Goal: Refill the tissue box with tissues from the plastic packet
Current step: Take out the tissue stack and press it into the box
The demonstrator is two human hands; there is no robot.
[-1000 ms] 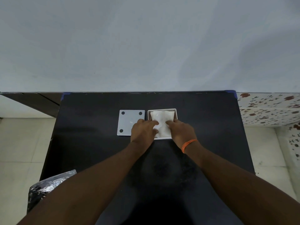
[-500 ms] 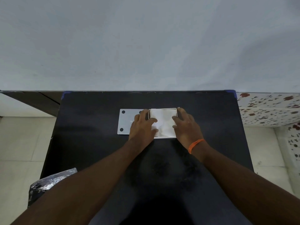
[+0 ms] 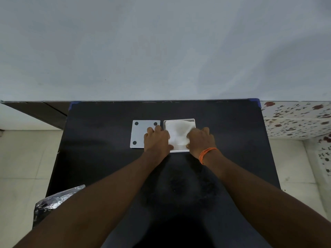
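Note:
A white square tissue box (image 3: 193, 120) lies open on the black table, filled with white tissues (image 3: 177, 131). My left hand (image 3: 157, 139) rests at the box's left edge, fingers bent, thumb touching the tissues. My right hand (image 3: 201, 139), with an orange band on the wrist, covers the box's right side and presses on the tissues with curled fingers. The box's grey lid (image 3: 139, 134), with black round feet, lies flat just left of the box, partly under my left hand. A crumpled plastic packet (image 3: 53, 201) sits at the table's near left corner, partly hidden by my left forearm.
The black table (image 3: 232, 140) stands against a pale wall. Tiled floor shows on both sides. A flowered surface (image 3: 295, 119) is at the right, beyond the table's edge.
My right hand has shifted left from the box's right edge onto the tissues. My left hand has slid slightly left off the tissues onto the box's left edge and the lid.

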